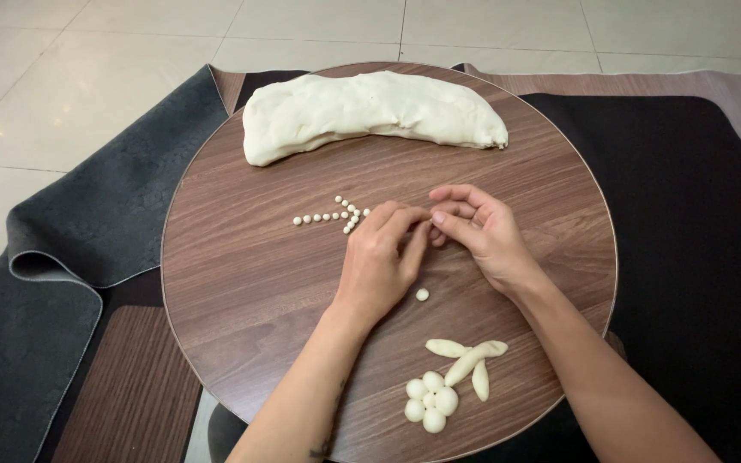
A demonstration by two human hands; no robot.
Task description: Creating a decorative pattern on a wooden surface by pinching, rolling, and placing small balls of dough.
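Note:
My left hand (381, 261) and my right hand (480, 230) meet fingertip to fingertip over the middle of a round wooden table (242, 283). Whatever sits between the fingertips is hidden. Just left of my left hand, several tiny white dough beads (336, 214) lie in an arrow shape. A single small dough ball (422, 294) rests below my hands. A long loaf of white dough (370, 111) lies across the far side of the table.
Near the front edge sit a cluster of larger dough balls (430, 401) and three elongated dough pieces (469, 360). A dark grey rug (62, 257) is folded at the left, over a tiled floor (87, 69).

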